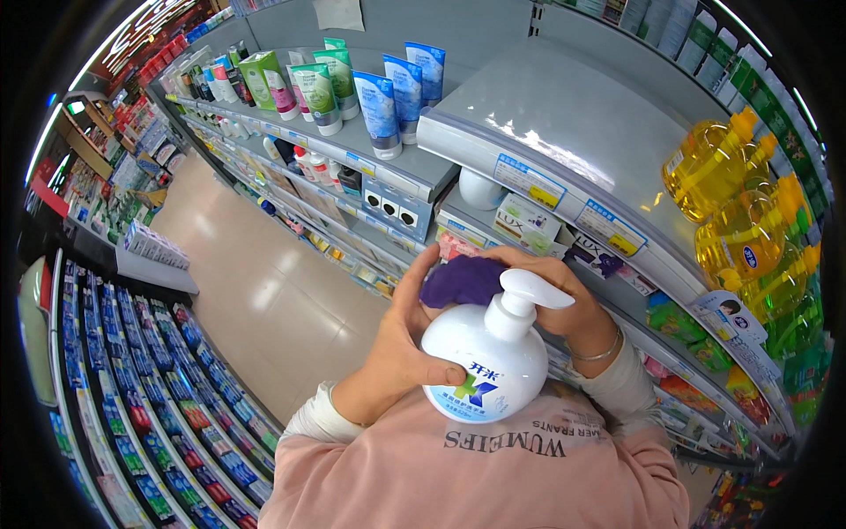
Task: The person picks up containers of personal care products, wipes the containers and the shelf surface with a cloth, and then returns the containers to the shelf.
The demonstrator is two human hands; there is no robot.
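Observation:
A round white pump bottle of hand wash (489, 350) is held up close to my chest, its pump head turned to the right. My left hand (403, 350) grips it from the left, thumb across the printed front and fingers behind. On the far side of the bottle my right hand (562, 284) has a bunched purple cloth (462, 281), which lies against the bottle's back. The bottle and its pump hide part of the right hand's fingers.
Ahead, a grey shelf (562, 106) carries yellow pump bottles (740, 231) at the right. Blue tubes (378, 112) and green tubes (320, 99) stand farther left. Boxed soaps (525, 221) sit one level below. Racks of toothpaste boxes (165, 410) line the left, across the tiled floor (264, 271).

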